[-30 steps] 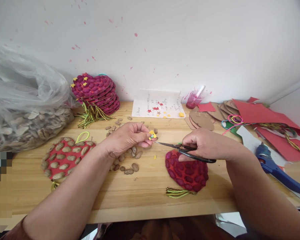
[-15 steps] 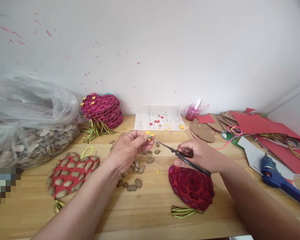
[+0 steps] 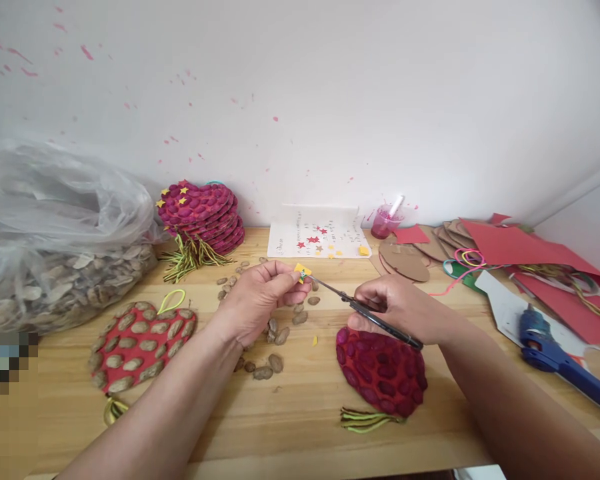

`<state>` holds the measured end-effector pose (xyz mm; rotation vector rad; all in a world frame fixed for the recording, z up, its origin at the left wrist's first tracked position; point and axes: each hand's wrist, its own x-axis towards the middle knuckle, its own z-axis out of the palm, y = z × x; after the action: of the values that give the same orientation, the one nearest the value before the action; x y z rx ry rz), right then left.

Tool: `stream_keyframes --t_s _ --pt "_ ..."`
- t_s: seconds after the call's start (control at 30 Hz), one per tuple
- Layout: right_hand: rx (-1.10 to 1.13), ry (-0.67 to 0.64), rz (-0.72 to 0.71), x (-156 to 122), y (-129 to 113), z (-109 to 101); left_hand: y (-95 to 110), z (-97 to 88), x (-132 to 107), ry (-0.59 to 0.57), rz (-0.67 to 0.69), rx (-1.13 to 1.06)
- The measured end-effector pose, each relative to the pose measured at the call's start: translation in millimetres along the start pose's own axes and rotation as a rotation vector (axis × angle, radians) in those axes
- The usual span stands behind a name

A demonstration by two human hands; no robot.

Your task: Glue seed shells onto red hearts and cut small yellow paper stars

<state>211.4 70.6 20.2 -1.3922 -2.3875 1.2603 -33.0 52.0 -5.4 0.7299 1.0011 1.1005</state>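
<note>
Between the thumb and fingers of my left hand (image 3: 265,290) is a small yellow piece of paper (image 3: 303,270) with a dark green mark. My right hand (image 3: 397,307) grips black-handled scissors (image 3: 355,303), whose blade tips meet the paper's right edge. Below the scissors lies a magenta-painted peanut-shell piece (image 3: 380,373) with a yellow-green yarn tassel (image 3: 367,420). Left of my left forearm, a red heart covered with unpainted peanut shells (image 3: 137,343) has a yellow loop on top. Loose peanut shells (image 3: 263,372) are scattered under and beside my left hand.
A plastic bag of peanut shells (image 3: 70,280) stands at the left, near stacked magenta hearts (image 3: 200,213). Against the wall are a paper with small stars (image 3: 285,243) and a pink cup (image 3: 384,223). Rightward lie cardboard pieces (image 3: 405,261), red sheets (image 3: 530,243) and a blue glue gun (image 3: 555,360).
The yellow paper has turned slightly in my left fingers, and the scissor tips are now closer against it. The whole view has shifted a little.
</note>
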Motion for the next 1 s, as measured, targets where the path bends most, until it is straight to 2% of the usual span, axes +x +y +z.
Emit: stream_keyframes --t_s 0.23,1.0 --pt "0.018 -0.024 -0.009 1.1 4.0 0.7 2.4 3.2 0.4 0.051 -0.042 0.011" --pt "0.073 -0.03 0.071 -0.8 3.6 2.6 -3.5 0.7 1.8 0.021 -0.008 -0.016"
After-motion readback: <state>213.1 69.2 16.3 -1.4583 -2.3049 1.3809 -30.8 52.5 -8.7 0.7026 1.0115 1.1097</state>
